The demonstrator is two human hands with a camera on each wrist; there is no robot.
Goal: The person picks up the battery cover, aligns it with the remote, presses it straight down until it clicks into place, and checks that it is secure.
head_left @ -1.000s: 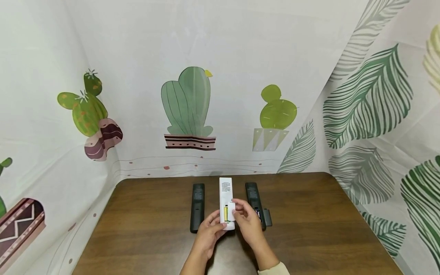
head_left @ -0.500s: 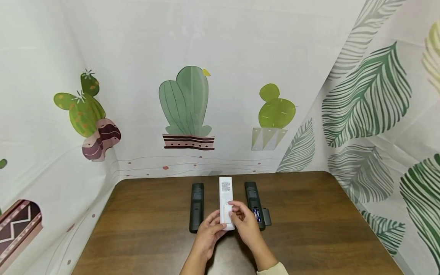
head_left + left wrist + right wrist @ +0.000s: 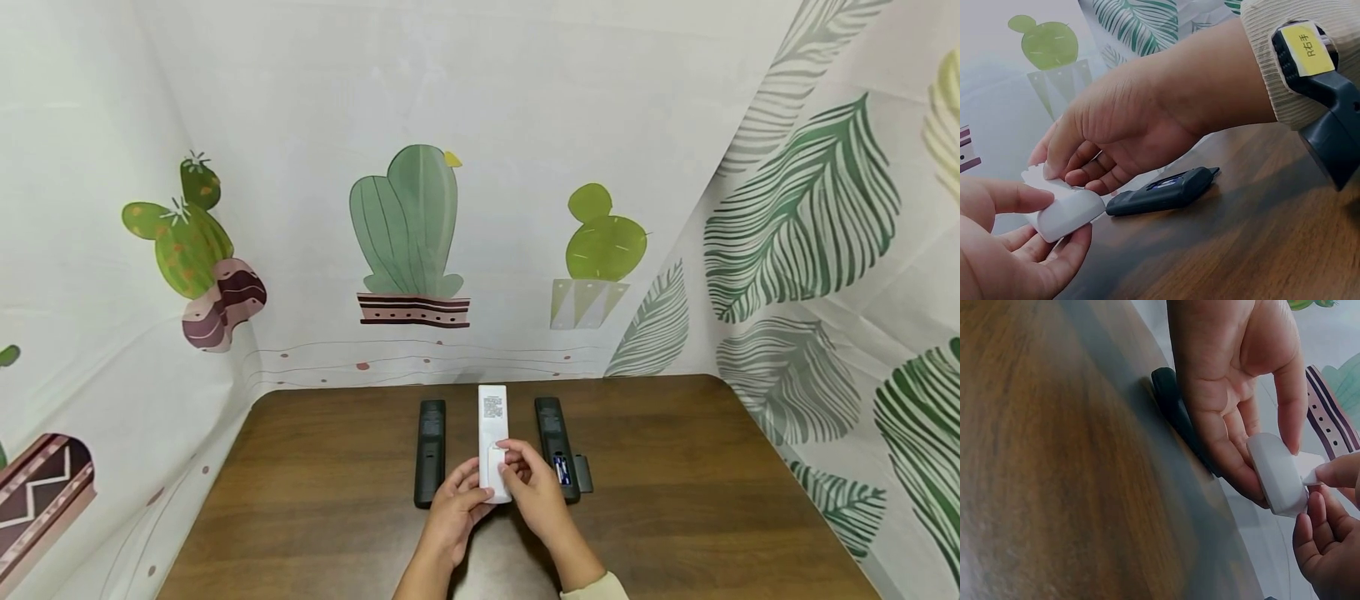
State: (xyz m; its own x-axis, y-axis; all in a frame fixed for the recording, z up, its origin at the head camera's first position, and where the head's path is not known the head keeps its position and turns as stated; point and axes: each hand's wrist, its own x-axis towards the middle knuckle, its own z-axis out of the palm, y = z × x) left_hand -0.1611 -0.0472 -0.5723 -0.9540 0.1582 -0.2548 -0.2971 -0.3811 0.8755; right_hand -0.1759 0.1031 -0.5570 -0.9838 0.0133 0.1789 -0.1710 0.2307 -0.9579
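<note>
Gripping the lower end of a white remote in the left hand, raised off the surface, with the thumb across its back and fingers beneath. Pinching its white cover in the right hand, over the lower back; cannot tell whether fully seated. Likely light, stiff and rather slippery; best held by the long sides, pressing the thin cover gently. Keep clear of the black remote left of the hands and the opened remote to their right.
</note>
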